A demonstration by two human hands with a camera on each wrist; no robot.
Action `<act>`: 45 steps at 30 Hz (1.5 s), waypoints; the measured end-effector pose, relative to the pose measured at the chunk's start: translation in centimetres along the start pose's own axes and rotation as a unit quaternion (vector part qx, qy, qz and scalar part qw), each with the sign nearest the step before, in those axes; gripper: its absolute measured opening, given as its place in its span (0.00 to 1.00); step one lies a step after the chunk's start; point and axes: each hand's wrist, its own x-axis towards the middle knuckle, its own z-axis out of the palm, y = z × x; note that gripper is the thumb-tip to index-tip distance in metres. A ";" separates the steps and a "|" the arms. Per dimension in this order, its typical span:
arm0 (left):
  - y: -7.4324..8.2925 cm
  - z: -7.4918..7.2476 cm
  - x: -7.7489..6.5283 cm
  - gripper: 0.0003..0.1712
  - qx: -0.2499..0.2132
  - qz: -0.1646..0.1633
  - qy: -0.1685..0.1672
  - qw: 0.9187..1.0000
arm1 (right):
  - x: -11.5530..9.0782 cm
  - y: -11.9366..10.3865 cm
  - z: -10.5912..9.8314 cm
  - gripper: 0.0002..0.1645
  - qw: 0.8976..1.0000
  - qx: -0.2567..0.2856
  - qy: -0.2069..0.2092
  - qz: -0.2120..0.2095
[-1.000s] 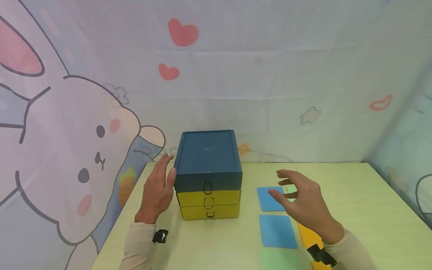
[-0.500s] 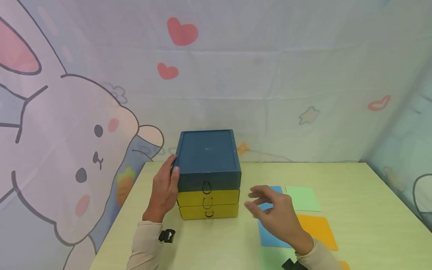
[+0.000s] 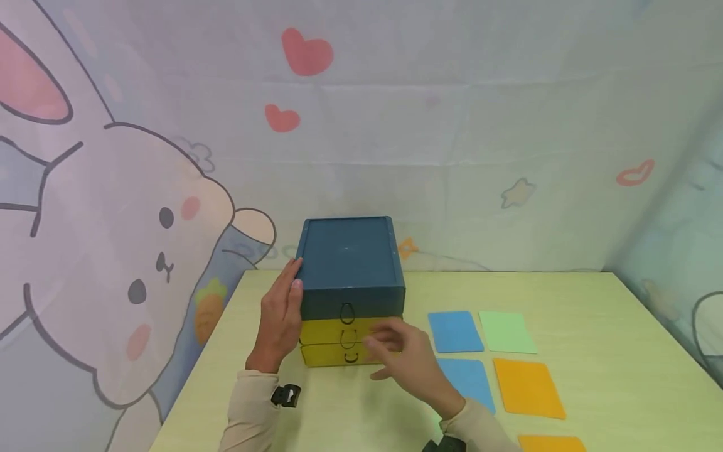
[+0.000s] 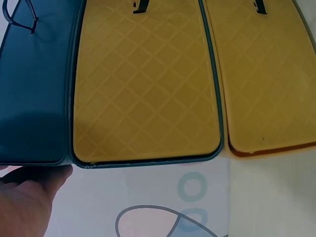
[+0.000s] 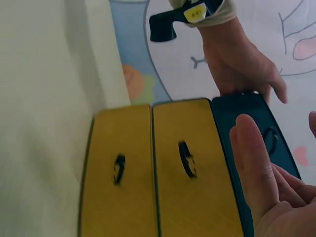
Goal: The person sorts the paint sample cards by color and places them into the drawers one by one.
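A small drawer unit with a dark blue top stands at the table's middle. Its top drawer is dark blue, and the two lower drawers have yellow fronts with a diamond pattern. Each front carries a dark loop handle. My left hand rests against the unit's left side, fingers extended along it. In front of the yellow drawers' right part is my right hand, fingers slightly bent and holding nothing. It covers part of those fronts in the head view.
Two blue square cards, a green card and two orange cards lie on the table to the right. Another pale green one is mostly hidden under the right forearm. A printed cloth backdrop hangs directly behind.
My right hand has moved left from above the cards to the drawer fronts, uncovering the cards. My left hand has shifted slightly right, up against the drawer unit's side.
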 end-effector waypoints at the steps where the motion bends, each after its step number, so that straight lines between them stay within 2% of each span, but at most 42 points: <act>1: 0.1 0.1 0.0 0.28 -0.001 -0.003 -0.001 1.000 | 0.2 0.2 0.3 0.32 1.000 0.016 -0.007 0.009; 7: 0.2 0.0 -0.1 0.30 -0.016 -0.017 -0.010 1.000 | 1.6 0.8 2.1 0.35 0.994 0.098 -0.027 0.045; 14: 0.4 -0.3 -0.1 0.33 -0.036 -0.037 -0.031 0.998 | 2.9 0.1 3.2 0.32 0.991 0.115 0.008 0.064; 18: 0.4 -0.6 0.0 0.34 -0.069 -0.042 -0.047 0.996 | 3.2 -0.5 3.3 0.28 0.988 0.133 0.023 0.072; 22: 0.2 -0.9 0.0 0.35 -0.124 -0.054 -0.065 0.989 | 3.3 -0.9 3.4 0.24 0.985 0.151 0.024 0.075; 25: 0.0 -1.1 0.0 0.35 -0.178 -0.068 -0.075 0.979 | 3.3 -0.9 3.5 0.24 0.984 0.160 0.024 0.073; 28: -0.1 -1.4 0.0 0.36 -0.210 -0.071 -0.084 0.971 | 3.1 -1.0 3.7 0.24 0.983 0.165 0.026 0.071; 35: -0.5 -2.1 0.1 0.40 -0.236 -0.060 -0.102 0.965 | 2.3 -1.1 4.1 0.23 0.985 0.157 0.028 0.072; 41: -0.8 -2.7 0.2 0.45 -0.267 -0.071 -0.117 0.954 | 1.3 -1.2 4.6 0.22 0.986 0.150 0.023 0.071; 45: -0.8 -2.9 0.2 0.47 -0.266 -0.076 -0.123 0.953 | 0.2 -1.3 4.9 0.22 0.986 0.149 0.016 0.075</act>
